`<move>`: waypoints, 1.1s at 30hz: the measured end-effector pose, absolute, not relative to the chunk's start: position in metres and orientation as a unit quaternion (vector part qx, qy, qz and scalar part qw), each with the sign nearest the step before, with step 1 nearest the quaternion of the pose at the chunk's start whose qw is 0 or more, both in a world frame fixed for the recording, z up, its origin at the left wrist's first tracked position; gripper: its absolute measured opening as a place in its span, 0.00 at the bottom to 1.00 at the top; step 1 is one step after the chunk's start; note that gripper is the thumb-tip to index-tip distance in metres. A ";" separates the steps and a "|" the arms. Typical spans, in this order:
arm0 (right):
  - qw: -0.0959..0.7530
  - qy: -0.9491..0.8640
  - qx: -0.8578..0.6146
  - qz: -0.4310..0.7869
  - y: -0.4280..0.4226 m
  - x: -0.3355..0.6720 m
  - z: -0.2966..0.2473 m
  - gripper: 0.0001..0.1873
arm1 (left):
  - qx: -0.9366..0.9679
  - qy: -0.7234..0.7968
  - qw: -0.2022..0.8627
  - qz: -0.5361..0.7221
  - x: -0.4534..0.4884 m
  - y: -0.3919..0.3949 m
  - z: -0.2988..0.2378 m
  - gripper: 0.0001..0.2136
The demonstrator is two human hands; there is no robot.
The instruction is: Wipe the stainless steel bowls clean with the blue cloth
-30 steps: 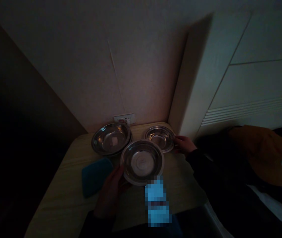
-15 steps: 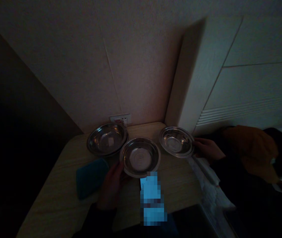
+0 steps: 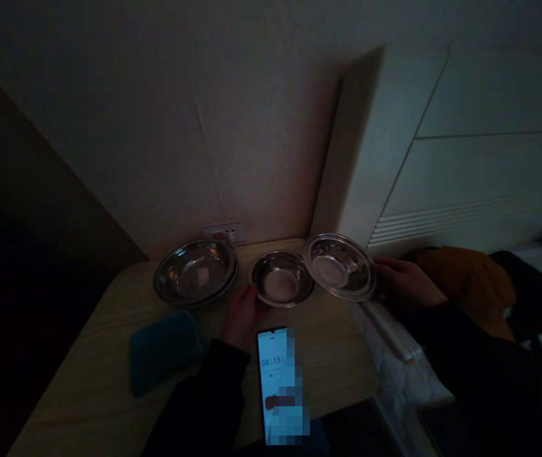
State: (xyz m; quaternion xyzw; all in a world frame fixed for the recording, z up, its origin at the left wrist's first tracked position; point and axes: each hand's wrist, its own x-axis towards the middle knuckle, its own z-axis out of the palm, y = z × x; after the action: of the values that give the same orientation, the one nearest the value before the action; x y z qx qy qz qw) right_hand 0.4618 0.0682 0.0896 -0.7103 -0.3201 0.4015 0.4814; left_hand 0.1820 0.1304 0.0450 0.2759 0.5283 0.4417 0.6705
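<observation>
My left hand (image 3: pixel 242 315) grips the near left rim of a shiny metal bowl (image 3: pixel 282 279) in the middle of the table. The fingers under that rim are partly hidden. On the right, my right hand (image 3: pixel 407 280) pinches the right edge of another metal bowl (image 3: pixel 335 270), which is tilted and has what looks like a double rim. Its left edge overlaps the middle bowl's right edge in view; whether they touch I cannot tell. Further left, wider metal bowls (image 3: pixel 195 271) are nested near the wall, with a pale square patch inside the top one.
A teal cloth-like item (image 3: pixel 164 352) lies at the table's left. A lit phone (image 3: pixel 273 374) showing a timer lies in front of the bowls on the wooden table (image 3: pixel 80 355). A wall socket (image 3: pixel 223 232) is behind. An orange-brown item (image 3: pixel 466 285) rests at right.
The middle bowl has moved away from me toward the wall and slightly right, with my left hand on it. The right bowl is tilted more and now overlaps it in view.
</observation>
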 end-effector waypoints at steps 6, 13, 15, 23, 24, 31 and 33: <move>0.466 -0.349 -0.696 0.420 0.092 0.433 0.090 0.13 | 0.299 0.531 0.675 0.416 0.186 0.134 0.036 0.07; 0.433 -0.372 -0.692 0.441 0.113 0.398 0.087 0.12 | 0.336 0.542 0.662 0.394 0.177 0.138 0.029 0.08; 0.427 -0.380 -0.692 0.442 0.115 0.393 0.081 0.12 | 0.345 0.553 0.645 0.400 0.171 0.140 0.027 0.08; 0.407 -0.421 -0.693 0.422 0.115 0.389 0.057 0.12 | 0.354 0.558 0.616 0.429 0.168 0.142 0.033 0.13; 0.404 -0.427 -0.693 0.418 0.115 0.389 0.055 0.12 | 0.355 0.556 0.619 0.427 0.170 0.141 0.034 0.14; 0.373 -0.482 -0.708 0.357 0.113 0.389 0.048 0.11 | 0.360 0.547 0.623 0.429 0.175 0.143 0.029 0.11; 0.364 -0.496 -0.719 0.324 0.111 0.390 0.049 0.12 | 0.362 0.544 0.622 0.432 0.176 0.143 0.027 0.10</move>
State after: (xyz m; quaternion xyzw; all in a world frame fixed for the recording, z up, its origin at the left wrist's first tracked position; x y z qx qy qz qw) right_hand 0.3896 0.1114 0.0488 -0.7187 -0.4956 0.3244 0.3642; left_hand 0.1756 0.1433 0.0274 0.3618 0.5436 0.4324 0.6218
